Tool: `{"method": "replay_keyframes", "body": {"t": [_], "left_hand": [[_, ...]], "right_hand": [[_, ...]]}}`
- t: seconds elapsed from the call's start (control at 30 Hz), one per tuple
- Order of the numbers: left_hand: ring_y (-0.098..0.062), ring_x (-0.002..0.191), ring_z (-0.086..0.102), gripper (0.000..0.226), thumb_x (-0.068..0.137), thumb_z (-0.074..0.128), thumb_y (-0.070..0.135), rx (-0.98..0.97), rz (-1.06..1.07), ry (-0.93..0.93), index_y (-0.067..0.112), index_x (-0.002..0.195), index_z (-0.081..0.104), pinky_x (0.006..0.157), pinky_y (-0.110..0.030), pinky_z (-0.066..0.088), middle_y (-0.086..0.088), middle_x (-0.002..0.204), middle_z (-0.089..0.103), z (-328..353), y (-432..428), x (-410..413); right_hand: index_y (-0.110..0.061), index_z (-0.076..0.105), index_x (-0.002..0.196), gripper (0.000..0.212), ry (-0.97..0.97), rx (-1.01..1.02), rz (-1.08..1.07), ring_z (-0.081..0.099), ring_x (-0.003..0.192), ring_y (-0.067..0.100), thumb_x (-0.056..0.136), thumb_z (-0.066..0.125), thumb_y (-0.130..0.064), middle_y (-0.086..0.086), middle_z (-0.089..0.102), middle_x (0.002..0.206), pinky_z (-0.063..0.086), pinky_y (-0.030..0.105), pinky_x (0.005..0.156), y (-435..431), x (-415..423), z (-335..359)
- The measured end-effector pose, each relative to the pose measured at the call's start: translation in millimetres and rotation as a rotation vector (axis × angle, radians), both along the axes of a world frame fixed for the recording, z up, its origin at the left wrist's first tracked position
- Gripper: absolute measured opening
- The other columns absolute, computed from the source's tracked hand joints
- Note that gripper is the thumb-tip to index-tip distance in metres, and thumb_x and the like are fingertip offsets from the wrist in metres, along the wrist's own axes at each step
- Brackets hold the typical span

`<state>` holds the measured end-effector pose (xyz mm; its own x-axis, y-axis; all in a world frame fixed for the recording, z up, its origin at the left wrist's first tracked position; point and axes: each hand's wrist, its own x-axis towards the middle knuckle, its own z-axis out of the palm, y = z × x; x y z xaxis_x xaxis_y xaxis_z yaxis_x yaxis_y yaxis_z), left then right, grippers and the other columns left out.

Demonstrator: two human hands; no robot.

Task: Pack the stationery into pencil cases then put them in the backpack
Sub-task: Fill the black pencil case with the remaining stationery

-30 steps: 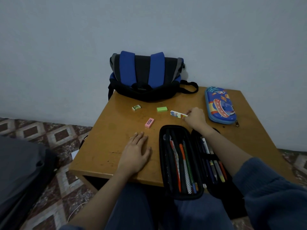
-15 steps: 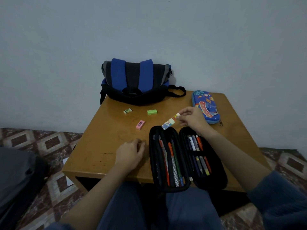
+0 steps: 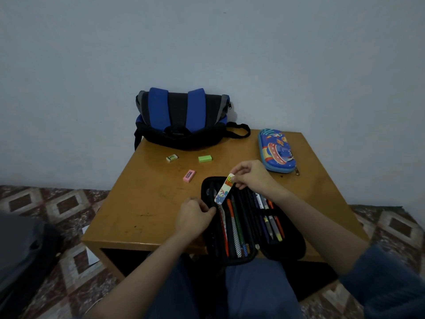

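Risk right now is the long eraser (image 3: 224,189) slipping, since the right hand (image 3: 251,177) only pinches its top end while it dangles over the open black case (image 3: 285,252) at the desk's near edge. Left hand (image 3: 195,218) grips the case's left rim, and that case overhangs the edge, so a push could tip it off. Three erasers (image 3: 189,176) lie mid-desk, with the backpack (image 3: 181,118) at the far edge.

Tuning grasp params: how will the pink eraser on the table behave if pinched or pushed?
The pink eraser is a small flat block lying on its broad face on the table, so it should slide rather than roll or tip. It looks light for a fingertip pinch. Likely stiff, slightly grippy rubber; its low profile may make getting under the edges fiddly.
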<state>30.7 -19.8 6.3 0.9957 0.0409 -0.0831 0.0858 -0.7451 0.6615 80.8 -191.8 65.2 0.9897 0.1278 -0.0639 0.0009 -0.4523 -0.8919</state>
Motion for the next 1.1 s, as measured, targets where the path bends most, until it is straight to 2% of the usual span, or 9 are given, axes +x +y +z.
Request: {"method": "replay_keyframes", "body": {"t": [0.1, 0.2, 0.37, 0.47, 0.57, 0.73, 0.9, 1.0, 1.1], "left_hand": [[-0.011, 0.086, 0.049, 0.035, 0.075, 0.069, 0.05, 0.033, -0.045, 0.03, 0.023, 0.068, 0.048, 0.068, -0.026, 0.041, 0.005, 0.107, 0.046, 4, -4, -7], [-0.011, 0.089, 0.048, 0.04, 0.071, 0.071, 0.051, 0.087, -0.063, 0.052, 0.021, 0.074, 0.045, 0.067, -0.026, 0.04, 0.005, 0.114, 0.043, 3, -9, -12], [-0.015, 0.099, 0.052, 0.038, 0.073, 0.068, 0.052, 0.077, -0.046, 0.04, 0.021, 0.072, 0.045, 0.072, -0.028, 0.045, 0.002, 0.122, 0.046, 3, -8, -13], [-0.014, 0.099, 0.053, 0.042, 0.073, 0.068, 0.054, 0.124, -0.046, 0.041, 0.018, 0.08, 0.047, 0.068, -0.025, 0.041, 0.002, 0.123, 0.045, 5, -8, -16], [-0.016, 0.103, 0.053, 0.044, 0.072, 0.068, 0.054, 0.157, -0.037, 0.03, 0.017, 0.088, 0.05, 0.069, -0.026, 0.041, 0.001, 0.123, 0.045, 5, -12, -17], [-0.017, 0.096, 0.054, 0.035, 0.074, 0.067, 0.049, 0.124, -0.033, 0.022, 0.02, 0.078, 0.048, 0.068, -0.027, 0.042, 0.001, 0.115, 0.049, 5, -14, -16], [-0.008, 0.063, 0.052, 0.025, 0.086, 0.061, 0.035, -0.012, -0.036, 0.079, 0.021, 0.068, 0.05, 0.048, -0.019, 0.037, 0.003, 0.077, 0.056, 9, -4, -13], [-0.005, 0.066, 0.048, 0.027, 0.088, 0.059, 0.02, -0.115, -0.042, 0.083, 0.022, 0.063, 0.05, 0.05, -0.014, 0.034, 0.0, 0.085, 0.057, 7, 3, -12], [-0.01, 0.076, 0.049, 0.03, 0.086, 0.061, 0.016, -0.147, -0.03, 0.062, 0.021, 0.059, 0.05, 0.056, -0.018, 0.033, -0.002, 0.093, 0.055, 5, 7, -12]], "right_hand": [[-0.005, 0.063, 0.082, 0.01, 0.006, -0.054, 0.006, 0.055, 0.054, 0.01, 0.083, 0.063, 0.005, 0.004, 0.06, 0.067, 0.047, 0.014, 0.049, 5, -2, -2], [0.001, 0.064, 0.089, 0.008, 0.003, -0.106, 0.003, 0.053, 0.054, 0.01, 0.082, 0.064, 0.004, 0.003, 0.059, 0.066, 0.046, 0.012, 0.048, 7, -3, -3], [-0.007, 0.063, 0.081, 0.009, -0.036, -0.142, -0.012, 0.054, 0.059, 0.012, 0.082, 0.064, 0.002, 0.003, 0.059, 0.069, 0.047, 0.015, 0.052, 5, -4, -3], [-0.011, 0.063, 0.075, 0.014, -0.076, -0.159, -0.041, 0.054, 0.06, 0.013, 0.081, 0.065, 0.002, 0.005, 0.06, 0.069, 0.049, 0.024, 0.059, 4, -4, -3], [-0.013, 0.061, 0.073, 0.017, -0.073, -0.163, -0.044, 0.054, 0.058, 0.011, 0.08, 0.065, 0.002, 0.001, 0.059, 0.066, 0.048, 0.022, 0.058, 5, -5, -4], [0.0, 0.065, 0.088, 0.008, -0.021, -0.169, -0.003, 0.053, 0.056, 0.01, 0.08, 0.066, 0.002, 0.001, 0.058, 0.066, 0.047, 0.015, 0.051, 7, -5, -7], [-0.003, 0.068, 0.088, 0.008, 0.072, -0.243, 0.117, 0.056, 0.063, 0.012, 0.081, 0.068, -0.002, 0.002, 0.063, 0.071, 0.049, 0.021, 0.057, 11, -5, -9], [-0.004, 0.07, 0.09, 0.01, 0.095, -0.335, 0.222, 0.057, 0.071, 0.01, 0.08, 0.069, -0.005, -0.004, 0.061, 0.073, 0.046, 0.021, 0.063, 16, -10, -9], [-0.007, 0.073, 0.09, 0.012, 0.079, -0.431, 0.317, 0.049, 0.063, 0.002, 0.078, 0.072, -0.008, -0.01, 0.054, 0.066, 0.04, 0.016, 0.061, 24, -19, -13]]}}
